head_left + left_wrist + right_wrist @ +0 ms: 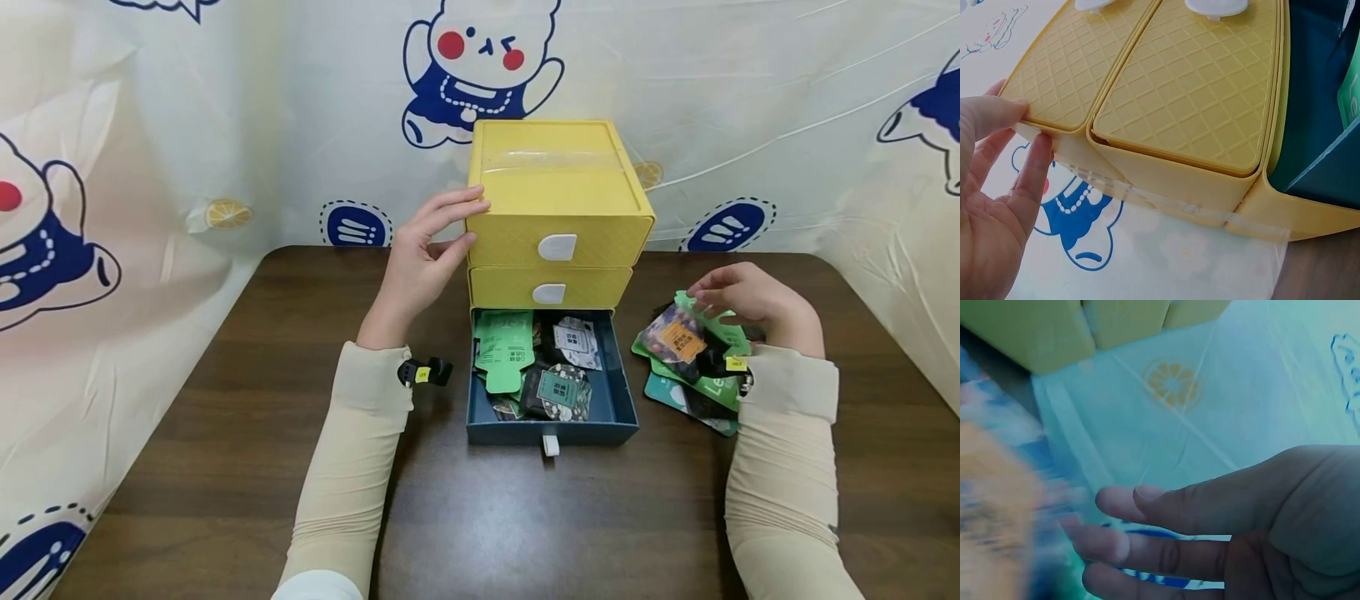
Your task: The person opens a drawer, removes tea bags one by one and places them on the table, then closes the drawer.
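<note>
Near at left, a sleeve led to the left hand, fingers outstretched against the yellow drawer unit, whose pulled-out blue drawer held packets, and the right hand, fingers loosely bent, was over a packet pile at right.

In the head view, a brown table is being bordered by a pale sheet, on which 3 cartoon figures, 2 citrus slices and 3 blue badges are being displayed.

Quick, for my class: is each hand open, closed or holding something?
Left hand: open, fingers touching the yellow drawer box.
Right hand: at the packet pile; whether it holds one cannot be told.
</note>
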Tool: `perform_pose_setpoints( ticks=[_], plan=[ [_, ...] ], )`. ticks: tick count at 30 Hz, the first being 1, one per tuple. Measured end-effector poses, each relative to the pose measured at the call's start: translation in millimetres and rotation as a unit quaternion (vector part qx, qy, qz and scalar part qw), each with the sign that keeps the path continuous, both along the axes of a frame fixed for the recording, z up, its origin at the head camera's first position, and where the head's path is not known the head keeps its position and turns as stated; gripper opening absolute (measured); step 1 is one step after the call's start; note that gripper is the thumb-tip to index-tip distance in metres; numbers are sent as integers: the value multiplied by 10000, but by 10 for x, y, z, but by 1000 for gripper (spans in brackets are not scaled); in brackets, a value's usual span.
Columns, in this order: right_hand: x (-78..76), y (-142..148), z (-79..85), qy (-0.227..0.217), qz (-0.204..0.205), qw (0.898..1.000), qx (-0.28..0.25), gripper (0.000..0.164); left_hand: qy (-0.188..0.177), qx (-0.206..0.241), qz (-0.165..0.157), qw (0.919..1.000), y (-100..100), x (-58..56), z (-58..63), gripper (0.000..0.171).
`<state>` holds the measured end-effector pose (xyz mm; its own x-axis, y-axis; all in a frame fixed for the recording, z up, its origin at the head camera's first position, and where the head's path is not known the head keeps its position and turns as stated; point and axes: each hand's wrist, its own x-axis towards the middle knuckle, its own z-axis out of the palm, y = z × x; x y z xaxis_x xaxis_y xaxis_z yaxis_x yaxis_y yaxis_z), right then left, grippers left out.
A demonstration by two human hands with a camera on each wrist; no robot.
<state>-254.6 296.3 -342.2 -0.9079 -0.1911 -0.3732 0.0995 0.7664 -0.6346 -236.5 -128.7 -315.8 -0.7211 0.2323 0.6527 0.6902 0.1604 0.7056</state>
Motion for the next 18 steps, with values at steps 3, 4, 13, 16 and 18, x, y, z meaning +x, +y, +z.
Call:
perform_pose_setpoints(
  ticks=[3, 4, 13, 16, 18],
  plan=[
    [58, -100, 115, 302, 222, 9990, 223, 40, 0, 4, -2, 10000, 2, -1, 2, 31],
    [84, -149, 157, 418, 318, 9983, 269, 40, 8, 1, -3, 10000, 4, -3, 2, 31],
    [314, -678, 434, 1135, 1660, 9792, -265, 31, 36, 20, -21, 10000, 7, -6, -10, 31],
    [351, -867, 452, 1185, 2131, 9675, -667, 27, 27, 30, -9, 10000, 8, -6, -7, 31],
    [351, -999, 431, 1113, 2400, 9606, -856, 25, 27, 29, -7, 10000, 10, -7, -4, 31]
  ],
)
